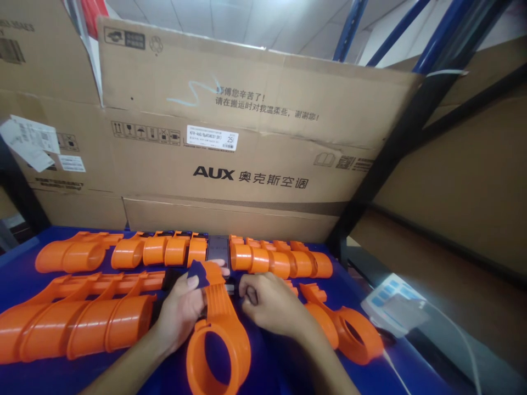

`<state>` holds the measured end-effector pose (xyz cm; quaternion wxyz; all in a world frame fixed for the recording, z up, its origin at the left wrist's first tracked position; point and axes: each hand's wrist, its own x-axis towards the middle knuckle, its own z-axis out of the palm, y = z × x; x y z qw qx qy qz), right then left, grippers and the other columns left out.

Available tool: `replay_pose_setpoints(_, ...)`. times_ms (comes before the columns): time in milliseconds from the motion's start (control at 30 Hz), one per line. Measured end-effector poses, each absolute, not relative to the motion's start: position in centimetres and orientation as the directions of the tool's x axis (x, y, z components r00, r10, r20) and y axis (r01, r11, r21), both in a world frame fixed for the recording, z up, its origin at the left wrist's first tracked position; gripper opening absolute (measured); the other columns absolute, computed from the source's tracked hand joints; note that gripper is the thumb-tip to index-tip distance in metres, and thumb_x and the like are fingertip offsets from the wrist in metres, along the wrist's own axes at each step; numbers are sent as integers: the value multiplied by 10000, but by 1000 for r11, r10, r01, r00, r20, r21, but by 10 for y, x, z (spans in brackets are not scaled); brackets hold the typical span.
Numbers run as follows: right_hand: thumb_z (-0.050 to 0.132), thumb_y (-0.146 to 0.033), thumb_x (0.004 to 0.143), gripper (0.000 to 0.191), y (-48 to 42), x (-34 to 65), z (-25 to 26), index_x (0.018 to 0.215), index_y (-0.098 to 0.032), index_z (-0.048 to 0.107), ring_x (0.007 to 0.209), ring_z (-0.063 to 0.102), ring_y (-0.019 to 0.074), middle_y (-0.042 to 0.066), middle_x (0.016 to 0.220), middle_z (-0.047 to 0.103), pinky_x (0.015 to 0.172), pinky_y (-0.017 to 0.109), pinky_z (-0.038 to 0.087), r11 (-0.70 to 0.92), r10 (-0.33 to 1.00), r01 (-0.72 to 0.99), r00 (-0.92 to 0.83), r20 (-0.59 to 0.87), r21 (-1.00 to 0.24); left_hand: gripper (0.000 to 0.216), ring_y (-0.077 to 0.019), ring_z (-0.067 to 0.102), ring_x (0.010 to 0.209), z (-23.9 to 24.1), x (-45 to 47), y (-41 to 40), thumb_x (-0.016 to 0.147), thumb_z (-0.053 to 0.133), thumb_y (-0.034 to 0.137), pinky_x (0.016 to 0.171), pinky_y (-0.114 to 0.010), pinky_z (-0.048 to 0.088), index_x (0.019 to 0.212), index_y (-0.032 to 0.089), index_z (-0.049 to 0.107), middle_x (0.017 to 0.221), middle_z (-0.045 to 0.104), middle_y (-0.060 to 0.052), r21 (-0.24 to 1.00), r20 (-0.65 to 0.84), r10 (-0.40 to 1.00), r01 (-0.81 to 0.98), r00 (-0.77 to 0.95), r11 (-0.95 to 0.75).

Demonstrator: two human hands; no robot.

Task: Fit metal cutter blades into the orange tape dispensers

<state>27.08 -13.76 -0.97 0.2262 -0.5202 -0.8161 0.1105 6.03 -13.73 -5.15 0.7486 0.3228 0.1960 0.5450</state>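
Two bare hands meet over a blue work surface (346, 288) set with orange plastic parts. Palm turned upward, the left hand (181, 307) has its fingers bent behind the ribbed stem of an orange ring bracket (224, 315), with the thumb at the near side, so the bracket is held at its upper end. Its round opening hangs lower, toward the wearer, between the two forearms. A dark blue piece (198, 273) sits at the bracket's top, beside the left thumb.

Curled into a loose fist, the right hand (267, 302) is just beside the stem; whether its fingers grip anything cannot be told. A small grey piece (229, 288) shows between the hands.

Left of the left hand, several ring brackets (86, 323) overlap in a row. More line the back on both sides of a dark phone-like device (218, 252), and another bracket (360, 334) lies right of the right forearm. Near that one is a white box with blue markings (395, 302), a white cable (457, 323) running beside it. Behind stands an AUX air-conditioner carton (263, 137), next to a slanting black rack post (370, 159).
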Motion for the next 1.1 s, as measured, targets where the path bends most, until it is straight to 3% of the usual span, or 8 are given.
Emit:
replay_pose_setpoints(167,544,-84,744,142,-126,279,-10,743,-209,611,536,472,123,-48,576,514,540,238,313,406,904,649,-181,387,-644,393,-363,662,1173,-57,61,-138,817,706,325,907,-438,579,1170,158,753,1277,722,-151,730,136,902,-657,409,188)
replay_pose_setpoints(333,611,-213,846,33,-121,273,-17,865,-196,633,553,435,113,-37,657,518,531,234,339,397,901,366,22,434,-842,398,-359,672,1164,-62,62,-145,828,726,250,850,-414,591,1225,214,742,1351,688,-133,784,100,884,-584,456,212)
replay_pose_setpoints(433,693,-335,876,191,-123,265,-17,1010,-214,631,621,510,130,-31,715,553,584,238,407,368,928,184,-9,373,-912,389,-343,673,1170,-62,64,-147,828,735,222,848,-392,592,1216,228,748,1329,703,-126,786,112,902,-593,416,176)
replay_pose_setpoints(533,730,-468,874,352,-123,262,-18,1121,-244,617,715,599,156,-19,766,611,673,259,482,299,951,38,-94,294,-954,380,-344,689,1142,-59,65,-143,819,744,248,866,-405,595,1194,190,757,1276,728,-147,753,135,922,-643,362,142)
replay_pose_setpoints(633,635,-590,918,440,-120,261,-25,1225,-277,612,770,656,178,3,842,664,691,281,527,169,971,-65,-160,177,-983,422,-353,708,1102,-57,64,-136,824,731,304,864,-434,601,1217,151,741,1174,763,-170,707,132,939,-694,316,134)
replay_pose_setpoints(767,655,-577,911,462,-115,255,-38,1278,-299,619,1003,696,236,45,1106,717,828,360,573,29,972,-180,-223,70,-983,440,-342,716,1083,-57,62,-131,836,709,325,897,-464,592,1239,149,724,1152,769,-167,661,114,948,-735,298,152)
replay_pose_setpoints(900,692,-573,887,496,-117,249,-40,1289,-287,639,1200,648,276,62,1254,708,1001,428,529,7,976,-267,-206,64,-964,405,-307,729,1026,-57,62,-131,837,713,298,923,-449,582,1215,152,736,1114,779,-155,666,120,947,-732,298,146)
replay_pose_setpoints(1100,775,-548,829,584,-125,252,-35,1347,-313,644,1412,490,296,40,1438,625,1204,500,338,48,994,-178,-93,66,-983,380,-336,702,1106,-62,63,-131,823,724,280,938,-465,570,1187,176,751,1257,734,-156,697,166,941,-710,293,98)
